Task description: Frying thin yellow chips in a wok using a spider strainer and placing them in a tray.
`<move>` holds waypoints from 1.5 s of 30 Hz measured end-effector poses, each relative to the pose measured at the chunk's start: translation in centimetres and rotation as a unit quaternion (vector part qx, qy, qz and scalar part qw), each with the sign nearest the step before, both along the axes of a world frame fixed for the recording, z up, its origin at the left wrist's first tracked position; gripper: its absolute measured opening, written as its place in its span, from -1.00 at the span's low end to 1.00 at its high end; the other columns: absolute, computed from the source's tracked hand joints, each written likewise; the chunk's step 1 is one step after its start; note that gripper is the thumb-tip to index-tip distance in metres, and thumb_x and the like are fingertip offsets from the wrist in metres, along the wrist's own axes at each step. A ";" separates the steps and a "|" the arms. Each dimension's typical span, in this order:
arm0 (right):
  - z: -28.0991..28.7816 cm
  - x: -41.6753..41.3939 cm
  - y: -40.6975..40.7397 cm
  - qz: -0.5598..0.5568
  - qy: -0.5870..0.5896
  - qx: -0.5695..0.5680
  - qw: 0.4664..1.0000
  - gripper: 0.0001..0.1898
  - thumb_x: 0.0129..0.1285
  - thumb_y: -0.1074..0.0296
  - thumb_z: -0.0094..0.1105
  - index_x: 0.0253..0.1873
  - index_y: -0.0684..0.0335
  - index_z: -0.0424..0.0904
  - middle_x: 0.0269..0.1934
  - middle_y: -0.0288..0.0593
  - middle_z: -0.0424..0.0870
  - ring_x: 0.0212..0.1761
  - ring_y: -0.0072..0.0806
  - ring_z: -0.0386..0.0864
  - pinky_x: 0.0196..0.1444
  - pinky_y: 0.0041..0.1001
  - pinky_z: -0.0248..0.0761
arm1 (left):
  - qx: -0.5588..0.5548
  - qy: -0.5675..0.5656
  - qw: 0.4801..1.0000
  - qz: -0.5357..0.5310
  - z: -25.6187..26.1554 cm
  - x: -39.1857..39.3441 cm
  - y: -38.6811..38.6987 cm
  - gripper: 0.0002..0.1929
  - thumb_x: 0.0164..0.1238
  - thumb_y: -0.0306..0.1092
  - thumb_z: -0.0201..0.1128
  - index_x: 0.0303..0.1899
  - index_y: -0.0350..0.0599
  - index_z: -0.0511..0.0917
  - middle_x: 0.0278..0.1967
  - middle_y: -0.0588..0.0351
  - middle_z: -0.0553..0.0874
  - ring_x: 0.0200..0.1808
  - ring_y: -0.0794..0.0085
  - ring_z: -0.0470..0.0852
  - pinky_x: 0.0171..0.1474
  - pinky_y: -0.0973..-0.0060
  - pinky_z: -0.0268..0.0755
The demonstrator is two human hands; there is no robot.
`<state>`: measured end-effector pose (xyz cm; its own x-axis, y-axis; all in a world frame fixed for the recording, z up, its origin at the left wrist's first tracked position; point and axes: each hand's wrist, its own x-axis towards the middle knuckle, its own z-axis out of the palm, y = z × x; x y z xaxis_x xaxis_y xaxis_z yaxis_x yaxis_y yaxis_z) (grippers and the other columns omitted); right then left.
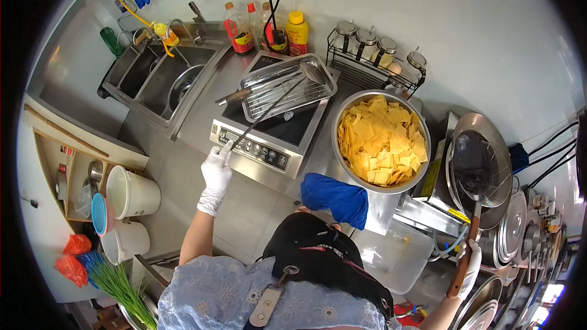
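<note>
My left hand [215, 167], in a white glove, pinches the end of a thin dark rod [268, 112]. The rod slants over the induction cooker's front to a metal ladle bowl [312, 73] in a steel tray; whether the two are one piece I cannot tell. The tray [331, 83] holds a wire rack and sits askew on the induction cooker [296, 129]. At the right, my gloved right hand [472, 263] grips a brown wooden handle [463, 263]. That handle leads up to a round metal wok or strainer [474, 121] resting on stacked cookware.
A steel basin [337, 156] heaped with yellow sheets [380, 140] stands right of the cooker. A blue cloth [335, 197] lies at the counter's front edge. Spice jars in a rack [362, 66] and bottles [238, 32] line the wall. The sink [156, 82] is at left.
</note>
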<state>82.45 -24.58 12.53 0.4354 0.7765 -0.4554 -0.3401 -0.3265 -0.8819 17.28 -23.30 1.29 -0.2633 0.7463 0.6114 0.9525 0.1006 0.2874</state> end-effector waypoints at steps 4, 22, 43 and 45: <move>-1.6 -0.7 1.2 -0.035 -0.030 0.037 0.998 -0.83 0.29 0.26 0.14 -0.20 0.24 0.50 -0.45 -0.36 0.50 -0.48 -0.66 0.39 -0.40 -0.68 0.26 | -0.063 0.085 0.994 -0.036 1.0 -4.1 2.2 -0.63 0.11 -0.52 0.21 -0.03 0.10 0.68 -0.43 0.11 0.56 -0.43 0.26 0.60 -0.39 0.33 0.46; 3.6 -3.3 0.3 -0.062 -0.203 -0.147 0.966 -0.76 0.13 0.28 0.11 -0.60 0.16 0.46 -0.70 -0.36 0.44 -0.73 -0.58 0.36 -0.64 -0.54 0.20 | -0.090 0.128 0.986 -0.051 -2.2 -7.1 12.2 -0.69 0.29 -0.23 0.24 0.05 0.02 0.60 -0.18 0.01 0.64 -0.22 0.15 0.65 -0.15 0.29 0.52; 2.8 -0.6 5.3 -0.018 -0.100 -0.073 0.992 -0.81 0.31 0.32 -0.02 -0.32 0.30 0.47 -0.58 -0.27 0.52 -0.67 -0.59 0.41 -0.60 -0.57 0.31 | -0.161 0.140 0.977 0.000 -3.0 -6.5 11.7 -0.66 0.27 -0.29 0.24 0.07 -0.11 0.59 0.04 0.00 0.63 0.09 0.20 0.57 0.16 0.30 0.36; 2.3 0.7 5.2 -0.002 -0.120 -0.082 0.989 -0.81 0.30 0.32 0.01 -0.30 0.34 0.49 -0.58 -0.25 0.54 -0.69 -0.57 0.43 -0.60 -0.56 0.32 | -0.177 0.137 0.975 0.006 -2.9 -6.1 11.6 -0.65 0.27 -0.30 0.24 0.08 -0.10 0.59 0.04 0.01 0.64 0.08 0.21 0.58 0.16 0.30 0.36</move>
